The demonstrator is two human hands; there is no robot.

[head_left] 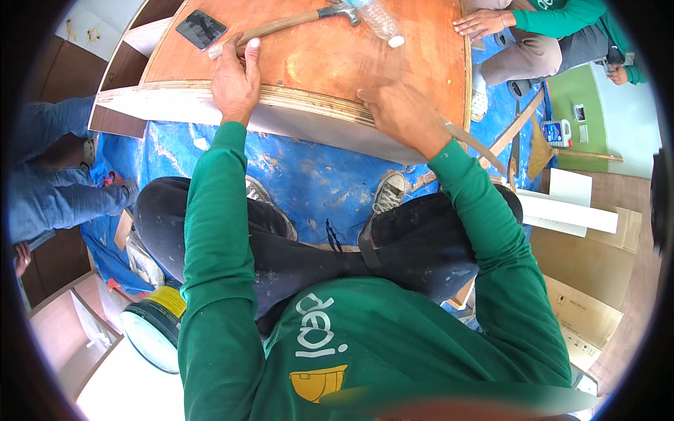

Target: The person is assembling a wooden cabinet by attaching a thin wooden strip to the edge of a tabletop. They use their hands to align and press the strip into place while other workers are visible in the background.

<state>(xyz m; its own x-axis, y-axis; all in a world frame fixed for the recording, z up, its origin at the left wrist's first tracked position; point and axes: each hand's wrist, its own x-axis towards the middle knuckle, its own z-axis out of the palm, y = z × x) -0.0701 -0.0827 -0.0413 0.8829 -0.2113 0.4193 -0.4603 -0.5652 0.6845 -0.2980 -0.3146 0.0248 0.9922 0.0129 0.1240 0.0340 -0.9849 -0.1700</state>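
My left hand (235, 85) lies at the near edge of an orange-brown plywood panel (309, 74), thumb and fingers stretched out. Its fingertips lie over the wooden handle end of a hammer (277, 27), whose head points away to the right. Further right, my right hand (407, 116) is closed at the same layered edge, slightly blurred. Whatever its fingers hold is hidden. From behind that wrist a thin brown strip (481, 149) curves down to the right; I cannot tell if the hand grips it.
On the panel lie a black phone (201, 29) and a clear plastic bottle (375, 21). A blue tarp (316, 165) covers the floor. Another person's hand (484, 23) rests at the panel's right edge; blue-jeaned legs (63, 196) are at left. Cardboard (583, 309) and white boards (569, 210) lie right.
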